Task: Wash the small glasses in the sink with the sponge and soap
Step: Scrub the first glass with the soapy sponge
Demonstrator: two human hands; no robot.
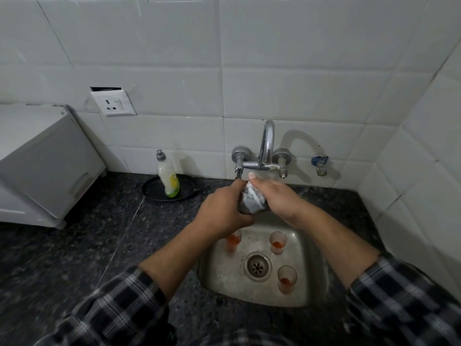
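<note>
Dark speckled counter (74,245) all round, with a steel sink (222,283) sunk into it at the near right. On the tiled wall (299,71) above the far edge of the basin, a chrome tap (267,141), with no water visibly running.

Raised together just under the tap, the left hand (219,211) and right hand (277,198), probably to let foam drip into the basin and keep a rinse close. Left fingers curled tight round the left side of the sponge. Right palm cupped against its right side, thumb laid over the top, other fingers hidden behind. Any glass inside that grip: impossible to tell.

To the left of the tap, an upright soap bottle (169,178) in a black dish (152,189) on the counter, seemingly kept within reach yet out of the splash.

Between the palms, the sponge (250,199): grey, streaked with white lather, squeezed small, apparently being worked up with soap.

Around the drain (257,265), three small glasses upright on the sink floor: far left (233,242), partly hidden under the left wrist, far right (278,242) and near right (287,278). Clear, each with a little red-orange residue at the bottom. Unwashed as yet, by the look.
</note>
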